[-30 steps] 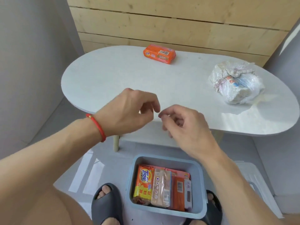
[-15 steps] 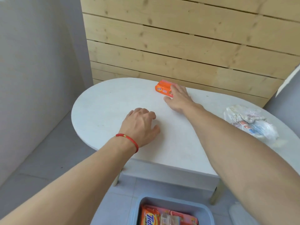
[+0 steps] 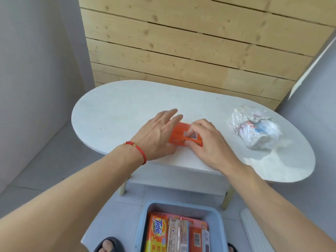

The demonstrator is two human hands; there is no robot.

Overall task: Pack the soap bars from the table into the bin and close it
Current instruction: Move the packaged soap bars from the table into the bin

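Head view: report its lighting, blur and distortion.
Head view: daylight from the right puts a bright sheen on the table near the plastic bag; the left hand has motion-blurred fingertips, while the right hand and the orange soap bar look sharper; wide-angle distortion bends the wall planks and stretches the forearms; the bin is cropped at the bottom.

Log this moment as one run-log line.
stage: grasping | right hand: gripping orange wrapped soap bar | left hand: open, beside bar | white oval table | grey-blue plastic bin: open
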